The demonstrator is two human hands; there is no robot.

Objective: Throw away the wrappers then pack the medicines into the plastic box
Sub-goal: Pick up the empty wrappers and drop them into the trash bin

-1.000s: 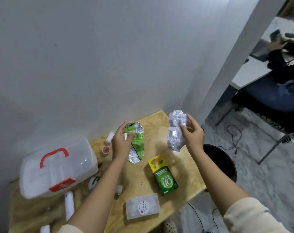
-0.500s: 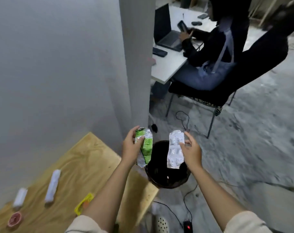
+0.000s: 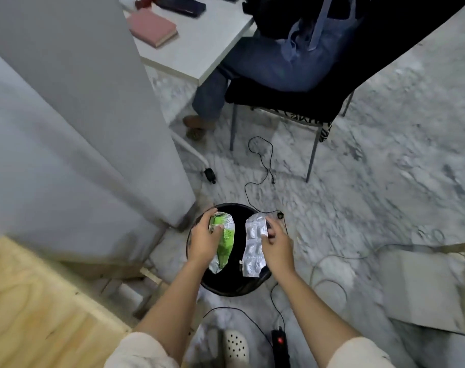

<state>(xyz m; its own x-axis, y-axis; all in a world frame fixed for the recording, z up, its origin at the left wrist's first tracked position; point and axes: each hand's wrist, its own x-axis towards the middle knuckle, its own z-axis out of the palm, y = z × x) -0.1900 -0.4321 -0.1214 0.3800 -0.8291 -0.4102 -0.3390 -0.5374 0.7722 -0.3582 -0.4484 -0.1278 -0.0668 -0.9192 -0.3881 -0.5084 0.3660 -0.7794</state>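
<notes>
My left hand (image 3: 203, 241) grips a green and silver foil wrapper (image 3: 224, 241) by its upper edge. My right hand (image 3: 276, 247) pinches the top of a silver blister wrapper (image 3: 253, 251). Both wrappers hang straight down over the open mouth of a round black bin (image 3: 235, 286) on the floor. The plastic box and the medicines are out of view.
A corner of the wooden table (image 3: 34, 309) shows at the lower left, beside a grey wall and pillar (image 3: 101, 107). A person sits on a black chair (image 3: 292, 102) at a white desk beyond the bin. Cables and a power strip (image 3: 280, 346) lie on the floor.
The view has swung from the table down to the bin. Both hands have carried the wrappers from above the table to just over the bin's opening.
</notes>
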